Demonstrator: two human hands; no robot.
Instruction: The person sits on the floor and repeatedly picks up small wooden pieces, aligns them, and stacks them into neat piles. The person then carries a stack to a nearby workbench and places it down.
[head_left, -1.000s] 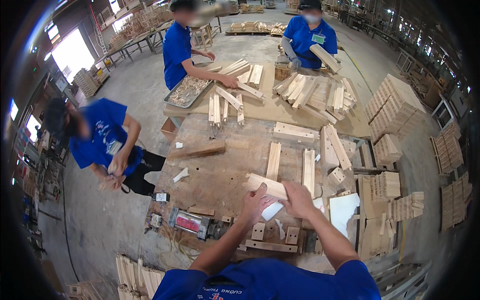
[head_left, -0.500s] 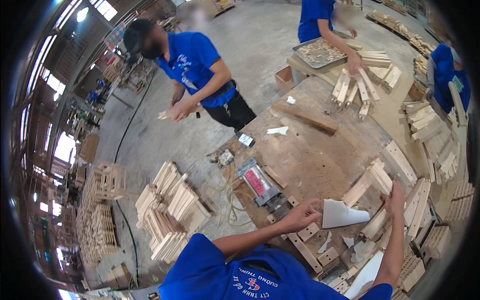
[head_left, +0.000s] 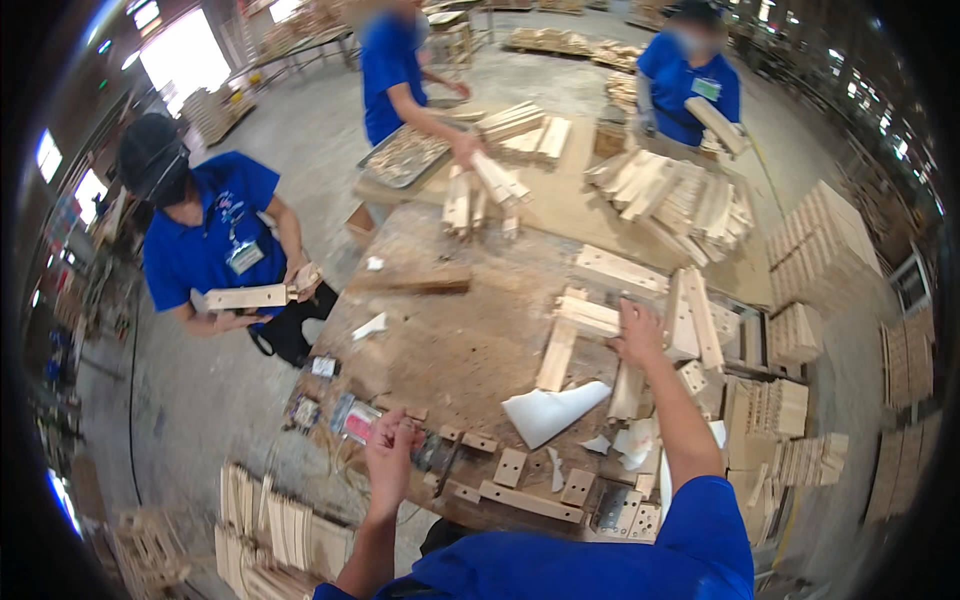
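My right hand (head_left: 640,335) is at the right end of a short pale wooden piece (head_left: 588,314), its fingers round that end. Another wooden strip (head_left: 556,356) meets this piece at a corner and points toward me. Over the near left edge of the worktable (head_left: 430,330), my left hand (head_left: 390,445) is raised with its fingers curled together. Whether anything small is in them cannot be made out. Behind the left hand lies a clamp cylinder (head_left: 357,418) with a red label. A white curved sheet (head_left: 552,412) lies between my hands, below the wooden strip.
Drilled blocks and a wooden rail (head_left: 530,501) line the near edge. Wooden strips (head_left: 700,315) lie right of my right hand. Stacked wood (head_left: 680,200) and a tray of small pieces (head_left: 405,155) are farther back. Three co-workers stand around, one (head_left: 215,235) at left holding a wooden part.
The view has swung right. My left hand has moved away from the white sheet toward the clamp cylinder. My right hand stays at the end of the wooden piece.
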